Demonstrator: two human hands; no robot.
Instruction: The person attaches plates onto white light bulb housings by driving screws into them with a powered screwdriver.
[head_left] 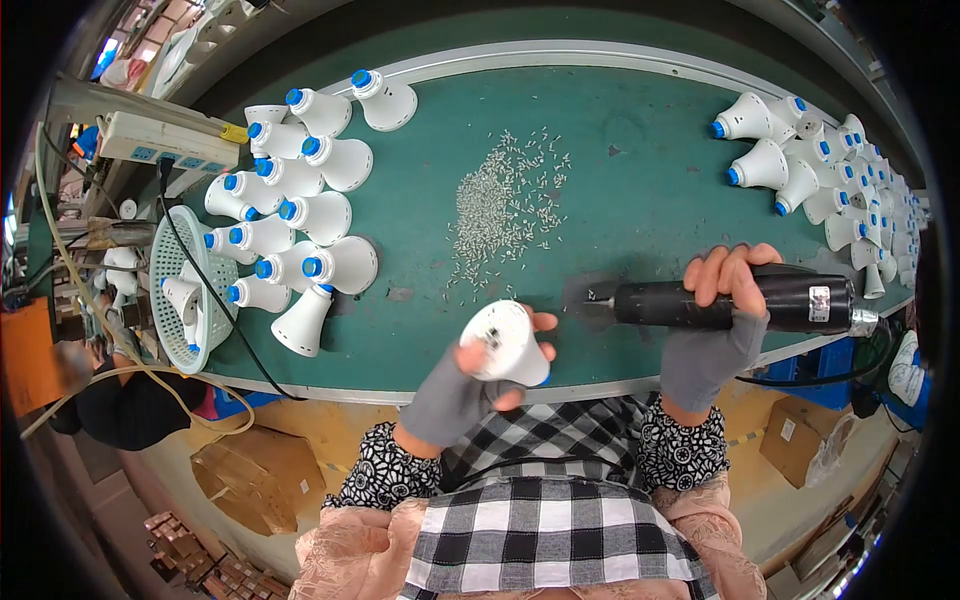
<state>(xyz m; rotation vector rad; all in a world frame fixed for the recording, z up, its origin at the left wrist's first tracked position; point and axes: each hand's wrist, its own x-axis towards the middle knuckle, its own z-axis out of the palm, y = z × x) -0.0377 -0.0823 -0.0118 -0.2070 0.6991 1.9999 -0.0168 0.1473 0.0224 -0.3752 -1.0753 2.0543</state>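
My left hand (470,385), in a grey fingerless glove, holds a white cone-shaped part (503,340) near the front edge, its wide end turned up and a bit of blue low on its right. My right hand (725,310) is wrapped round a black electric screwdriver (670,304) that lies level, its bit pointing left. Small screws show at the bit's tip (597,299). The bit and the white part are apart. Behind them, a heap of small screws (490,205) is spread on the green table (640,190).
White parts with blue ends (340,165) stand and lie on the left; many more (840,180) crowd the right. A green basket (205,300) sits at the left edge, with a black cable beside it. A power strip (165,143) is at upper left. Cardboard boxes (258,475) lie below.
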